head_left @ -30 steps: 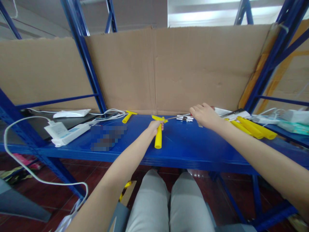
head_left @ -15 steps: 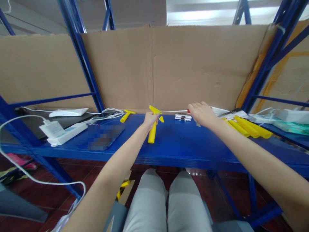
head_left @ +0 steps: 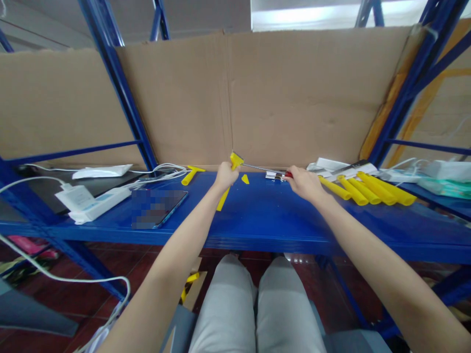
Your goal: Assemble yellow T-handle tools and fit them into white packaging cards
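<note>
My left hand [head_left: 225, 177] is closed around a yellow T-shaped handle [head_left: 237, 160]. Its wide head sticks out above my fingers, and its grip slants down toward the blue shelf. In my right hand [head_left: 305, 183] is a screwdriver [head_left: 288, 174] with a red handle. The long thin metal shaft points left to the yellow head; whether the tip touches it is too small to tell. Below the head lies a small yellow piece [head_left: 245, 179] on the shelf. Black-and-white binder clips [head_left: 274, 175] sit just behind the screwdriver's handle.
Several yellow tubular handles [head_left: 362, 190] lie at the right. Another yellow T-shaped piece [head_left: 191, 175] rests at the left, near a phone [head_left: 160, 208], a white power strip [head_left: 99, 203] and cables. A cardboard panel [head_left: 294, 98] stands along the back of the blue shelf [head_left: 265, 215].
The yellow T-shaped handle has tilted and turned, its lower end swinging left. My right hand has moved lower with the screwdriver, whose shaft now slopes up to the left.
</note>
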Motion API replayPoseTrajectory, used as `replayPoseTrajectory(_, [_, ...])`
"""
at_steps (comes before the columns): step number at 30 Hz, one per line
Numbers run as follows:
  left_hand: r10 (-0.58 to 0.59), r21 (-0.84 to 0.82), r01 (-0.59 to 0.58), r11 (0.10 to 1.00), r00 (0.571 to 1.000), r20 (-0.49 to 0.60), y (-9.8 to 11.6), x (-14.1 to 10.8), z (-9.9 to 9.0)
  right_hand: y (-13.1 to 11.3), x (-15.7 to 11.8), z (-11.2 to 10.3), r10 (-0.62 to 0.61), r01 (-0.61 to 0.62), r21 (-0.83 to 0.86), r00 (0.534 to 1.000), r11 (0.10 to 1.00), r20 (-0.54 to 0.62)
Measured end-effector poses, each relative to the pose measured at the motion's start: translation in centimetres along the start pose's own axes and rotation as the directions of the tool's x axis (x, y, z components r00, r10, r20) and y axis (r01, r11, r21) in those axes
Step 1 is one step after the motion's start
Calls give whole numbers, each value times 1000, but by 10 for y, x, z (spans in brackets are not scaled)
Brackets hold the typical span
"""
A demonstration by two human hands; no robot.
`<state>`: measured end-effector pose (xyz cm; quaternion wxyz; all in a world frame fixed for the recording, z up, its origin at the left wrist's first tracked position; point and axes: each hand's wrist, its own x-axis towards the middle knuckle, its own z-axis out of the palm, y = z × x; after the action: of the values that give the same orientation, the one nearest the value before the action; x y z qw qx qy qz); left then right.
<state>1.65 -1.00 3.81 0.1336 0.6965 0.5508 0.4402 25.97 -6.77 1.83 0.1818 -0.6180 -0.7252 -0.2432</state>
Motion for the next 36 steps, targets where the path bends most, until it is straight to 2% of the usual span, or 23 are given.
replayPoseTrajectory(4, [95,135,-88,987,995,-43,-3,1,0,-2,-4,-3,20,-22,35,998,999,55])
replayPoseTrajectory(8, [140,192,-127,973,988,-59,-10,0,-2,-7,-7,0,5,-17,117,995,993,101])
replayPoseTrajectory(12, [184,245,-152,957,976,-114,-16,-5,-4,-7,-8,10,-54,31,280,996,960,74])
replayPoseTrajectory(16, [204,221,-168,961,967,-153,-19,-9,-6,-5,-8,19,-76,63,380,997,923,20])
replayPoseTrajectory(21, [204,146,-177,973,960,-191,-20,-12,-6,-7,-10,22,-39,47,326,999,944,-33])
replayPoseTrajectory(26, [224,121,-202,972,953,-204,-19,-13,-5,-9,-11,18,-16,11,233,1000,972,23])
replayPoseTrajectory(30, [213,104,-196,975,955,-205,-19,-13,-5,-9,-12,16,-41,31,257,999,966,35])
replayPoseTrajectory(36, [221,71,-210,975,947,-233,-22,-12,-5,-6,-12,21,-41,50,317,999,947,-36])
